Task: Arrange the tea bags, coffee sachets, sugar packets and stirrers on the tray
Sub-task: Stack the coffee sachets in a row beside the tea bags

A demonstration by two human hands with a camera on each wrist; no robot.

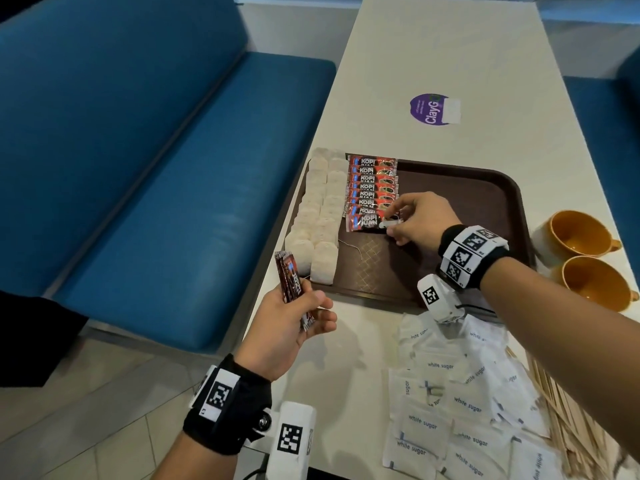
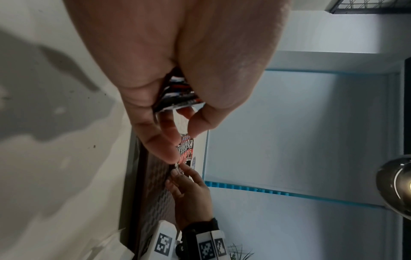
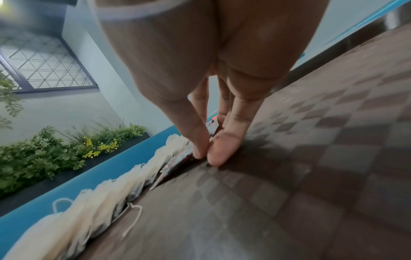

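Observation:
A brown tray (image 1: pixel 467 188) holds two columns of pale tea bags (image 1: pixel 318 216) along its left side. Beside them lies a column of red coffee sachets (image 1: pixel 372 185). My right hand (image 1: pixel 393 223) pinches the right end of the nearest sachet (image 1: pixel 363 221), which lies flat on the tray at the near end of the column. The right wrist view shows thumb and finger meeting on that sachet's edge (image 3: pixel 177 163). My left hand (image 1: pixel 313 303) hovers at the tray's near left corner and grips a few more coffee sachets (image 1: pixel 287 275), also seen in the left wrist view (image 2: pixel 177 95).
White sugar packets (image 1: pixel 450 410) lie heaped on the table in front of the tray, under my right forearm. Wooden stirrers (image 1: pixel 561 410) lie to their right. Two orange cups (image 1: pixel 581 237) stand right of the tray. A blue bench (image 1: pixel 173 168) runs along the left.

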